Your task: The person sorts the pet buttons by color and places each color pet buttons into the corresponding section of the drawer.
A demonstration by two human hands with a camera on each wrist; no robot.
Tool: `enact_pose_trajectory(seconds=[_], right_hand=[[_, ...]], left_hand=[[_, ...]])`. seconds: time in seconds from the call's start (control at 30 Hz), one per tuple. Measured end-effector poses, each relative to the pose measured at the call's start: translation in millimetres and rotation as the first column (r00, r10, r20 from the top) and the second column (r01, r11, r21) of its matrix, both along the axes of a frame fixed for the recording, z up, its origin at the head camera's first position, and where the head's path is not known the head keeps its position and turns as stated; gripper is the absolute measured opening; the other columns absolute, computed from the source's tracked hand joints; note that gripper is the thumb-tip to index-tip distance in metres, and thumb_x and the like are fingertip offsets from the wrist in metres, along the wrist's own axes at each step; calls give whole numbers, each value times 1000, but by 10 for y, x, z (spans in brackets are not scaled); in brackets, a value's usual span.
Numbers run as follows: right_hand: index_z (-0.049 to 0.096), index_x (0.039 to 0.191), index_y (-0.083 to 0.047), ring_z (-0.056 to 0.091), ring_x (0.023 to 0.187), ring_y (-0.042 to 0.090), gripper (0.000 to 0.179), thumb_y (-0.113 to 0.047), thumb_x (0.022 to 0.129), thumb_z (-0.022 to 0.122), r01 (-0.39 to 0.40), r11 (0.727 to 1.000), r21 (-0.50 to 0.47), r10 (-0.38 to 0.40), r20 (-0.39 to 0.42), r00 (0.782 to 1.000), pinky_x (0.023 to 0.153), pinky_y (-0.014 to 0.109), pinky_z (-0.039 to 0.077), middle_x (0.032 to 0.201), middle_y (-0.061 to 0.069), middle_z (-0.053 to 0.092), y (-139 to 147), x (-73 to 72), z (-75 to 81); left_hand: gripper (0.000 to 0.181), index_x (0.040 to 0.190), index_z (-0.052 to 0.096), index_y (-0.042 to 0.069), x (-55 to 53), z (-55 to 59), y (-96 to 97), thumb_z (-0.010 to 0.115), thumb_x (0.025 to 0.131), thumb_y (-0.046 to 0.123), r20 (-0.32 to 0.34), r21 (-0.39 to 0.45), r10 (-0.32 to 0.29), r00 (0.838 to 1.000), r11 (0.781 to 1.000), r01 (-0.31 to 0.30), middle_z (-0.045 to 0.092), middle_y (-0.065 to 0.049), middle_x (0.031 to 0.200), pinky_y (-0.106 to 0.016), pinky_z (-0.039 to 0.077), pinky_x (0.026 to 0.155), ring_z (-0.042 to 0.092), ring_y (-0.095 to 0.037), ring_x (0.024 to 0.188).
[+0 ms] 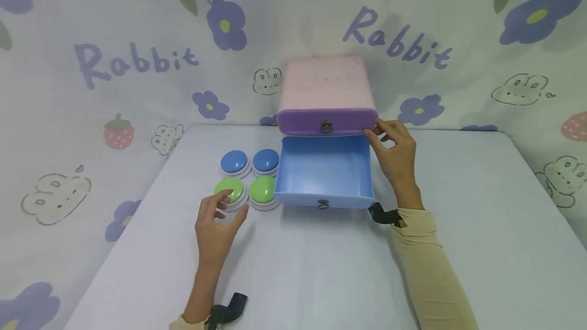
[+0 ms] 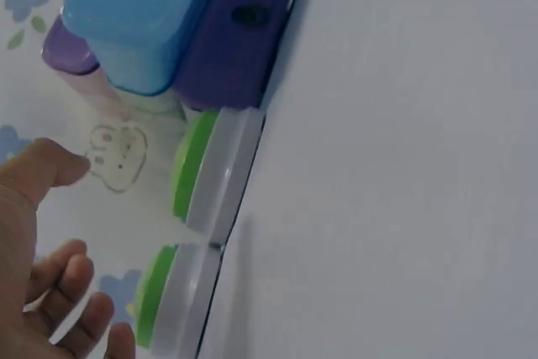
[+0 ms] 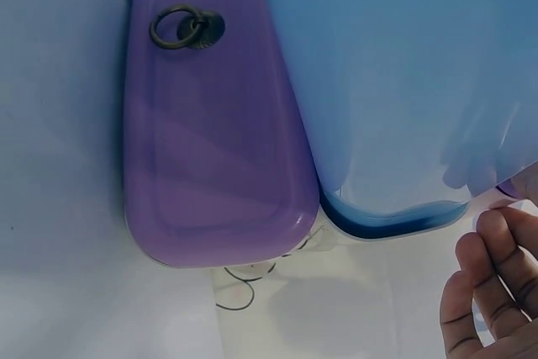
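A small pink drawer cabinet (image 1: 326, 83) stands at the back of the table. Its purple upper drawer (image 1: 298, 122) is pushed in, while the blue middle drawer (image 1: 324, 167) is pulled far out, its blue floor showing. Below that, a purple lower drawer (image 3: 214, 140) with a ring pull appears in the right wrist view. My right hand (image 1: 395, 150) grips the cabinet's right front corner between thumb and fingers. Over the front-left green push button (image 1: 229, 187) hovers my left hand (image 1: 217, 225), thumb and fingers apart, holding nothing.
Another green button (image 1: 263, 190) sits beside the blue drawer's left side. Two blue buttons (image 1: 234, 162) stand in a row behind the green ones. A cloth printed with flowers and rabbits (image 1: 293, 14) hangs behind the white table (image 1: 481, 208).
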State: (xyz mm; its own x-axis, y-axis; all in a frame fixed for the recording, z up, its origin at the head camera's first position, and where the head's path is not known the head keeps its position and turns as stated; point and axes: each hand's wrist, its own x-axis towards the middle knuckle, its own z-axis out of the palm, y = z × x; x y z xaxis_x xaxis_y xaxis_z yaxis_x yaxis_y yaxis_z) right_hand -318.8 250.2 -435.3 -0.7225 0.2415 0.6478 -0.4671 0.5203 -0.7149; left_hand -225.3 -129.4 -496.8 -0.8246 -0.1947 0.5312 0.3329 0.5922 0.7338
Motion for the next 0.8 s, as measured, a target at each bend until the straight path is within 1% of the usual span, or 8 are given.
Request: enact_pose_trajectory(seconds=[0.1, 0.27, 0.33, 0.4, 0.5, 0.53, 0.6, 0.8], right_hand=[[70, 123, -2, 58, 96, 20, 38, -15, 88, 79, -1, 1000, -5, 1, 1, 1000, 81, 24, 46, 103, 12, 66, -5, 3, 2], [70, 124, -3, 58, 95, 18, 38, -16, 89, 78, -1, 1000, -7, 1, 0, 1000, 81, 24, 47, 103, 12, 66, -6, 2, 4], [70, 124, -4, 58, 95, 18, 38, -17, 89, 78, 6, 1000, -8, -6, 5, 1000, 81, 24, 47, 102, 12, 66, -1, 2, 6], [70, 124, -5, 57, 95, 17, 38, -18, 90, 78, 17, 1000, -9, -17, 10, 1000, 81, 25, 46, 102, 11, 66, 8, 1, 7], [70, 125, -6, 57, 95, 18, 38, -20, 90, 77, 33, 999, -6, -32, 25, 999, 82, 26, 46, 103, 10, 66, 8, 11, 18], [70, 126, -7, 57, 96, 18, 38, -20, 90, 77, 37, 999, -4, -37, 31, 999, 82, 26, 46, 103, 10, 66, 5, 13, 20], [70, 126, -7, 57, 96, 19, 39, -22, 91, 77, 41, 999, 0, -41, 41, 998, 83, 27, 46, 103, 10, 66, 0, 12, 19], [70, 125, -6, 58, 94, 22, 39, -20, 90, 77, 31, 999, -12, -30, 36, 999, 82, 27, 45, 103, 11, 65, -34, 10, 3]], left_hand=[[56, 127, 63, 6, -53, -32, -163, 87, 77, 15, 81, 0, 64, 995, 998, -64, 56, -11, 111, -30, 42, 77, 50, -20, 98], [67, 134, 58, 5, -145, -86, -354, 88, 77, 24, 189, -10, 134, 973, 991, -134, 51, -14, 117, -36, 39, 83, 46, -25, 105], [72, 137, 55, 5, -181, -111, -389, 88, 77, 28, 251, -23, 133, 959, 991, -132, 48, -15, 120, -40, 38, 87, 44, -28, 109], [78, 140, 50, 5, -214, -137, -396, 87, 78, 34, 323, -48, 122, 938, 992, -113, 45, -15, 122, -45, 38, 93, 41, -31, 114], [84, 144, 45, 5, -245, -153, -377, 85, 79, 42, 394, -75, 106, 913, 994, -83, 41, -16, 125, -51, 37, 98, 35, -33, 119], [86, 145, 44, 5, -254, -155, -369, 84, 79, 43, 404, -85, 104, 909, 993, -76, 40, -16, 125, -52, 36, 99, 34, -33, 121], [86, 144, 44, 5, -273, -158, -357, 85, 79, 43, 406, -83, 101, 908, 994, -73, 39, -17, 124, -53, 36, 99, 32, -33, 121], [84, 141, 47, 1, -334, -185, -363, 86, 78, 40, 369, -97, 119, 922, 991, -89, 37, -19, 122, -50, 35, 96, 30, -33, 119]])
